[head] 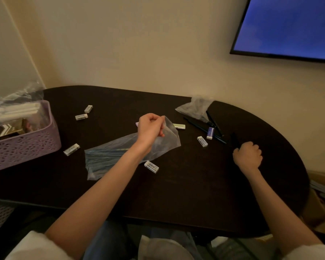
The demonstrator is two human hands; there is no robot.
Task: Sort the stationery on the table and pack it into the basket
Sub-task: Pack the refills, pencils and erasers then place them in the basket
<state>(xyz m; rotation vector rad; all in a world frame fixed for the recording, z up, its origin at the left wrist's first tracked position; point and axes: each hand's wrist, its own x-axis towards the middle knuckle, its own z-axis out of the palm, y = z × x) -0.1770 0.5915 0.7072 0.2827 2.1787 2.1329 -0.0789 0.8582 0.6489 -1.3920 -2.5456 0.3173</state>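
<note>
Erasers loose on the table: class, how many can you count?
7 erasers: two near the basket's far corner, one beside its front, one below the bag, one behind it, two near the pens. Others may be hidden.

- Single view, worn at head height, looking forward and steeply down over the dark counter.
- Close in: both forearms enter from the bottom edge, lap just under the near rim.
- Wide-angle, with bent edges; takes in the wall behind and a screen at upper right.
- No second view to overlap with.
</note>
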